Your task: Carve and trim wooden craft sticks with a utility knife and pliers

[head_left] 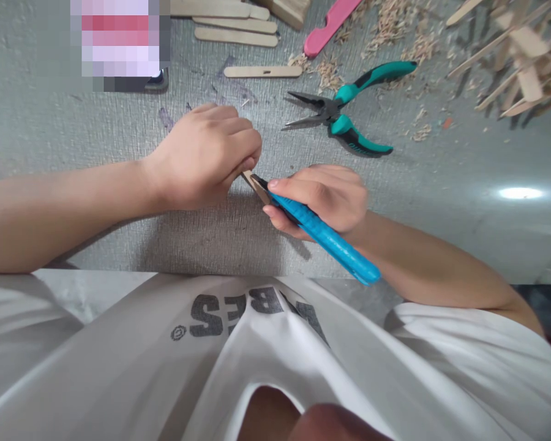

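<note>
Near the middle of the view, my left hand [206, 156] is closed round one end of a wooden craft stick [257, 188], which slants down to the right out of the fist. My right hand [324, 199] grips a blue utility knife [330, 236], its handle pointing down and right towards my shirt. The knife's dark front end lies against the stick, beside the left hand; whether the blade is cutting in is too small to tell. My right thumb and fingers close about the stick's lower end, so that end is partly hidden.
Long-nose pliers [337, 113] with teal handles lie spread beyond my right hand. A slotted craft stick [262, 72], more sticks [236, 37], a pink stick-like piece [330, 27] and wood shavings [392, 24] lie farther back. A stick pile [523, 67] stands at the far right.
</note>
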A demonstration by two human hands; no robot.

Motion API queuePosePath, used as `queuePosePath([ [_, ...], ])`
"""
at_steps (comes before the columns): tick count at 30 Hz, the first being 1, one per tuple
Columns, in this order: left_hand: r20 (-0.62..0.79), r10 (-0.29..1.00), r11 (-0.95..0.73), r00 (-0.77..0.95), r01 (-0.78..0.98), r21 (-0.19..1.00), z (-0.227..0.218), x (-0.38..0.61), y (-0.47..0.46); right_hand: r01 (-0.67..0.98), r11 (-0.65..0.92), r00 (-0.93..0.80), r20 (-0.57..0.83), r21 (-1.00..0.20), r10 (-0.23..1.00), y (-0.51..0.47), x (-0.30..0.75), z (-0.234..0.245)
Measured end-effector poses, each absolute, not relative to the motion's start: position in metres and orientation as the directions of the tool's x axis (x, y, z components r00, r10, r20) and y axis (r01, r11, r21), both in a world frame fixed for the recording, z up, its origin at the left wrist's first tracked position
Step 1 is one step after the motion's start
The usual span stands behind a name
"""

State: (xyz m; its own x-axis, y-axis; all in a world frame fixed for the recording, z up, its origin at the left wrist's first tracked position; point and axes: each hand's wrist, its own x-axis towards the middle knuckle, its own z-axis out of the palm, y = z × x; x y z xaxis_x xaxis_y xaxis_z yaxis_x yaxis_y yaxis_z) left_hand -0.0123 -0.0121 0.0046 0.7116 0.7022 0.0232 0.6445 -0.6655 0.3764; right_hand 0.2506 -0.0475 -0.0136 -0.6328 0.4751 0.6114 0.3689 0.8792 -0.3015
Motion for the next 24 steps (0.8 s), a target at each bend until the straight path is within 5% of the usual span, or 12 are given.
queuePosePath([
  [6, -0.019, 0.692, -0.675, 0.722, 0.656, 0.337, 0.006, -0.012, -0.012, 0.389, 0.893, -0.628, 0.644, -0.225, 0.436, -0.049, 0.248, -0.017],
  [10, 0.077, 0.673, -0.706, 0.736, 0.607, 0.365, 0.0, -0.014, -0.01, 0.39, 0.897, -0.652, 0.626, -0.207, 0.428, -0.049, 0.248, -0.016],
  [24, 0.168, 0.678, -0.646, 0.715, 0.471, 0.601, -0.008, -0.018, -0.006, 0.35, 0.851, -0.661, 0.54, -0.393, 0.521, -0.048, 0.252, -0.015],
])
